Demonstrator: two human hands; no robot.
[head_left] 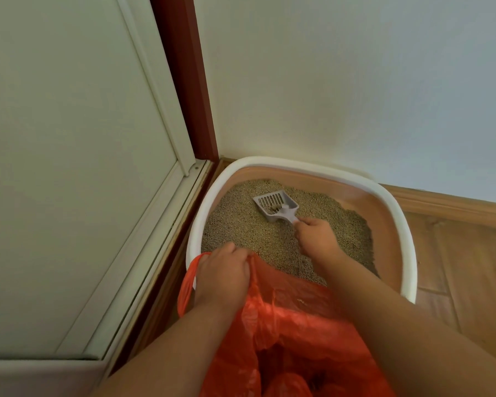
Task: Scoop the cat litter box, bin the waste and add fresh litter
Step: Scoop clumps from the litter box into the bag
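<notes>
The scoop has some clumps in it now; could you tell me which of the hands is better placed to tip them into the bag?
The right hand: it already grips the scoop handle over the litter. The left hand is busy holding the orange bag open.

Pale wall meets white door, wooden floor below.
</notes>
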